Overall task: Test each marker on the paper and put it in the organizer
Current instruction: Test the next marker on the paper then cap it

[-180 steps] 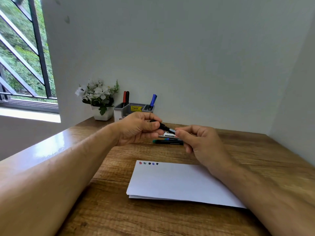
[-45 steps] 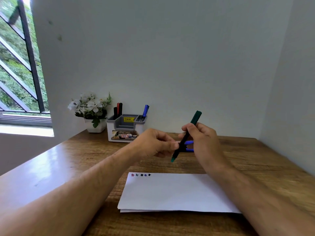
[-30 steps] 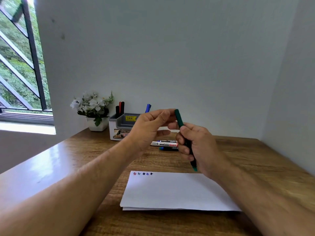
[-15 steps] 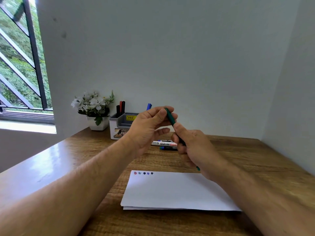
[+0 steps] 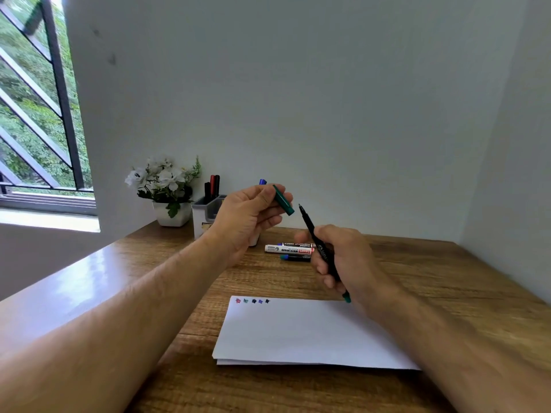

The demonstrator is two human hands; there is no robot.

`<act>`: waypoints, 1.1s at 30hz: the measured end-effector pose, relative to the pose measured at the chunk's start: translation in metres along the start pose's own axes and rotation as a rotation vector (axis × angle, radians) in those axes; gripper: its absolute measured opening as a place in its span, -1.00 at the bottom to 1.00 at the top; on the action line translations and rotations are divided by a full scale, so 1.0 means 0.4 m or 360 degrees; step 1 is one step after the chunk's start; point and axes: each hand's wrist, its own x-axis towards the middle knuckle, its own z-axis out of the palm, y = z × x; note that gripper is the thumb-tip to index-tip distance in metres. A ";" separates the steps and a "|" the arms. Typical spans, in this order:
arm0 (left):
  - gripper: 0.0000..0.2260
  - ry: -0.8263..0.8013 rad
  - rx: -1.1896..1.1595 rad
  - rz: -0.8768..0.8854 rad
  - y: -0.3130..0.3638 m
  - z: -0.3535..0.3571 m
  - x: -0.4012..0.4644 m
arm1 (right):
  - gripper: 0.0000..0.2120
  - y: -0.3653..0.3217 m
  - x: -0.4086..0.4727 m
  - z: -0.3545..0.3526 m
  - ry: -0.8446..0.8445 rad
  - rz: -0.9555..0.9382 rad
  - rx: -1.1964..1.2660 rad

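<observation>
On the wooden surface (image 5: 417, 263) the paper (image 5: 313, 332) carries 5 test marks, and above it the hands have just parted, the right hand (image 5: 343, 257) gripping the now uncapped green marker (image 5: 317, 245), the left hand (image 5: 250, 216) pinching its cap (image 5: 283, 200), so testing comes next, though the left hand half hides the organizer (image 5: 205, 213).
</observation>
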 end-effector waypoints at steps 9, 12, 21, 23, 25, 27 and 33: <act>-0.80 0.0113 0.0573 -0.0410 0.006 -0.016 0.003 | -0.85 -0.006 -0.003 0.008 0.0026 -0.0056 0.0212; -0.79 0.0045 0.0943 -0.0536 0.000 -0.018 -0.001 | -0.77 -0.005 -0.007 0.016 -0.0017 -0.0030 0.0247; -0.71 -0.0367 0.2043 -0.0607 0.002 -0.033 -0.012 | -0.88 0.013 -0.024 0.035 -0.0314 0.0013 0.0244; -0.77 -0.0453 0.2054 -0.0632 0.011 -0.032 -0.015 | -0.90 0.011 -0.026 0.041 -0.0331 -0.0031 0.0204; -0.80 -0.0613 0.2007 -0.0790 0.023 -0.032 -0.020 | -0.81 0.009 -0.028 0.041 -0.0307 -0.0068 0.0063; -0.84 -0.0799 0.2043 -0.0940 0.029 -0.032 -0.024 | -0.75 0.012 -0.027 0.040 -0.0300 -0.0063 -0.0020; -0.96 -0.1080 0.2007 -0.1013 0.028 -0.031 -0.023 | -0.91 0.022 -0.026 0.027 -0.0313 0.0023 -0.0080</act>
